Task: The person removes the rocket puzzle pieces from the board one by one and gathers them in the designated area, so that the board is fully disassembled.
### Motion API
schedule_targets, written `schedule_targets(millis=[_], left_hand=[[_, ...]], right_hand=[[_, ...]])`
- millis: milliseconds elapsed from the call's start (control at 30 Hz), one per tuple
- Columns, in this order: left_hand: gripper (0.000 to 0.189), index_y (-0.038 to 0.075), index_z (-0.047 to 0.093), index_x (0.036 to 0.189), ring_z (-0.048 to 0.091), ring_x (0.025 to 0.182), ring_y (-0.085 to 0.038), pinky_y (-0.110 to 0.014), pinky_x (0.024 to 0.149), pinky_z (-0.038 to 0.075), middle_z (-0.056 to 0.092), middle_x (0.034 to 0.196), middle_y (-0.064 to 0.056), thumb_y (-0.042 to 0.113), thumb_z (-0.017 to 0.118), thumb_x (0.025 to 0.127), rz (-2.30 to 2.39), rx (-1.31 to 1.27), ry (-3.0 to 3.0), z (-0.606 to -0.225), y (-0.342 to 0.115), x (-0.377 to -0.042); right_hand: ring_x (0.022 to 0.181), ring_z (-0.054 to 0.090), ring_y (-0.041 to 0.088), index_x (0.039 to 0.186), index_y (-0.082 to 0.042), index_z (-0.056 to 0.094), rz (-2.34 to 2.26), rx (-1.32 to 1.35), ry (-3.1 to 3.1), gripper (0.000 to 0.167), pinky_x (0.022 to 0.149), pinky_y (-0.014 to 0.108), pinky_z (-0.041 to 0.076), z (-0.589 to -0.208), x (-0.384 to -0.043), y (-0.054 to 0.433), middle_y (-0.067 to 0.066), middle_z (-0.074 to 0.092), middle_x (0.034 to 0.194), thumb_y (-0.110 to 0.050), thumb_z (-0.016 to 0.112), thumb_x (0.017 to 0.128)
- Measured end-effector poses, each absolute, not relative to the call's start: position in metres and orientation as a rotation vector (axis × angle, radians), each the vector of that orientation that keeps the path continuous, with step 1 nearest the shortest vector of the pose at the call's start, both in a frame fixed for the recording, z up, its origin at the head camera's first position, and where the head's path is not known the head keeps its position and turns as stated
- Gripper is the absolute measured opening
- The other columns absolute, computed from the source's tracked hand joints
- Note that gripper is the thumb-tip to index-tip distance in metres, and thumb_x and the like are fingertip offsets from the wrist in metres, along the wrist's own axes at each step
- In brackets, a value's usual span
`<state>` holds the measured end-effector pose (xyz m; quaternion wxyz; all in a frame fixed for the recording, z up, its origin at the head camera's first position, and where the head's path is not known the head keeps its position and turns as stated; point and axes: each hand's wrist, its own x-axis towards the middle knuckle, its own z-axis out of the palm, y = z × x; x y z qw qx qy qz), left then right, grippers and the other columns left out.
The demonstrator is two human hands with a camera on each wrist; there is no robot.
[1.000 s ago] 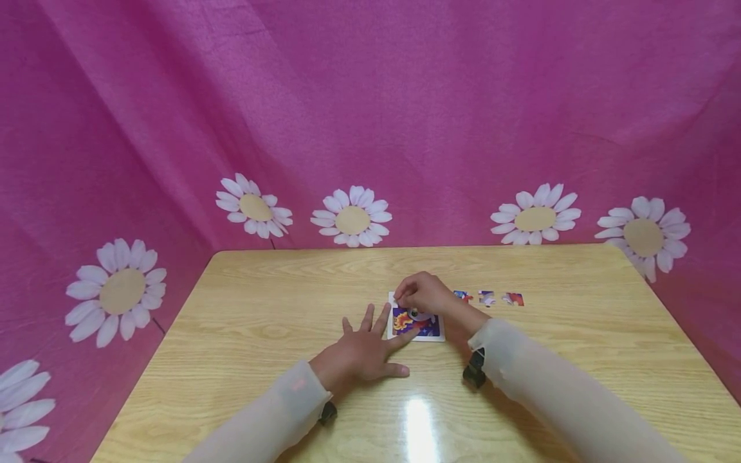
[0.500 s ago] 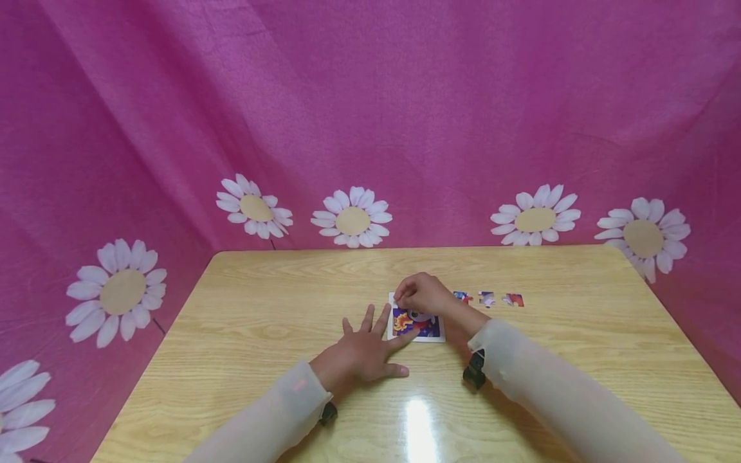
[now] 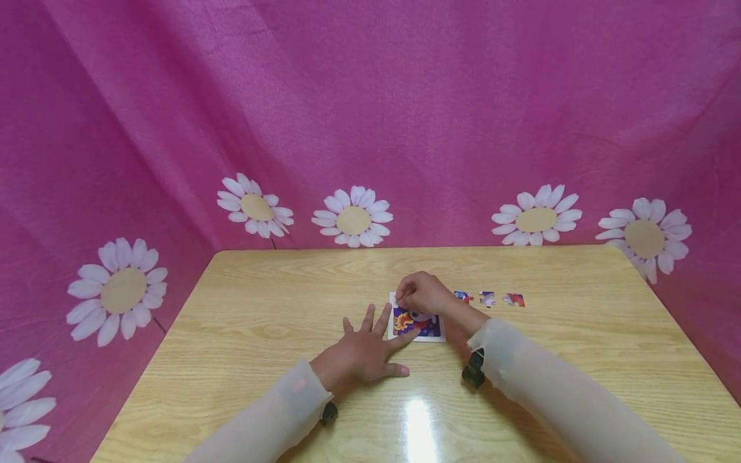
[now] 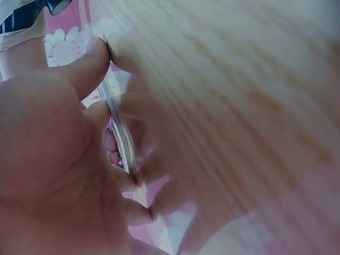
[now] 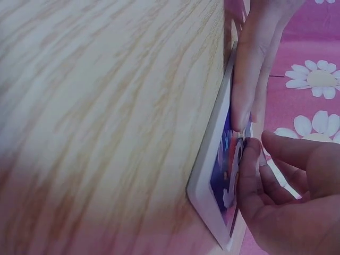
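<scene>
A small jigsaw puzzle (image 3: 428,331) in a white-rimmed tray lies flat on the wooden table, its lower part showing a purple picture with orange and red shapes. My left hand (image 3: 366,354) rests with spread fingers at the puzzle's left side, and one finger reaches over its lower part. In the left wrist view the palm (image 4: 48,154) faces the table beside the tray's edge. Over the puzzle's upper part my right hand (image 3: 426,294) has curled fingers and pinches a small puzzle piece (image 5: 263,158), mostly hidden by thumb and fingers. This hand covers much of the upper picture.
Right of the tray, three loose puzzle pieces lie in a row: a blue and red one (image 3: 462,296), a pale purple one (image 3: 487,298) and a red one (image 3: 515,299). A pink curtain (image 3: 405,128) with daisies stands behind the table (image 3: 278,289).
</scene>
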<state>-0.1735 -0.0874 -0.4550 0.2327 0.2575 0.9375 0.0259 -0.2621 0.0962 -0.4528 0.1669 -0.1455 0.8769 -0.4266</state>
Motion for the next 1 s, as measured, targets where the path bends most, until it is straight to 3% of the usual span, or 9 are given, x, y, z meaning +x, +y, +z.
schedule_targets(millis=[400,733,1000], left_hand=[[0.071,0.059,0.015,0.158,-0.004,0.157,-0.047,-0.084,0.109,0.014,-0.008,0.173,-0.012,0.077,0.044,0.094,0.046,0.724,2.592,-0.4551,-0.0875,-0.1719],[0.072,0.058,0.014,0.158,-0.007,0.156,-0.046,-0.084,0.109,0.013,-0.011,0.173,-0.012,0.075,0.045,0.095,0.043,0.719,2.582,-0.4544,-0.0868,-0.1727],[0.071,0.059,0.015,0.158,-0.005,0.156,-0.047,-0.084,0.108,0.014,-0.010,0.173,-0.013,0.075,0.045,0.095,0.041,0.727,2.583,-0.4534,-0.0867,-0.1724]], right_hand=[[0.066,0.056,0.012,0.088,-0.006,0.067,-1.261,-0.444,2.494,0.008,0.057,0.024,0.044,-0.4541,-0.2624,0.0955,0.003,0.065,0.076,0.000,0.072,0.090],[0.065,0.056,0.012,0.091,-0.003,0.066,-1.329,-0.475,2.450,0.007,0.056,0.024,0.044,-0.4546,-0.2632,0.0980,0.006,0.066,0.079,0.002,0.071,0.090],[0.078,0.061,0.015,0.093,-0.001,0.067,-1.321,-0.574,2.469,0.008,0.066,0.027,0.050,-0.4542,-0.2634,0.0982,0.007,0.068,0.086,0.005,0.072,0.089]])
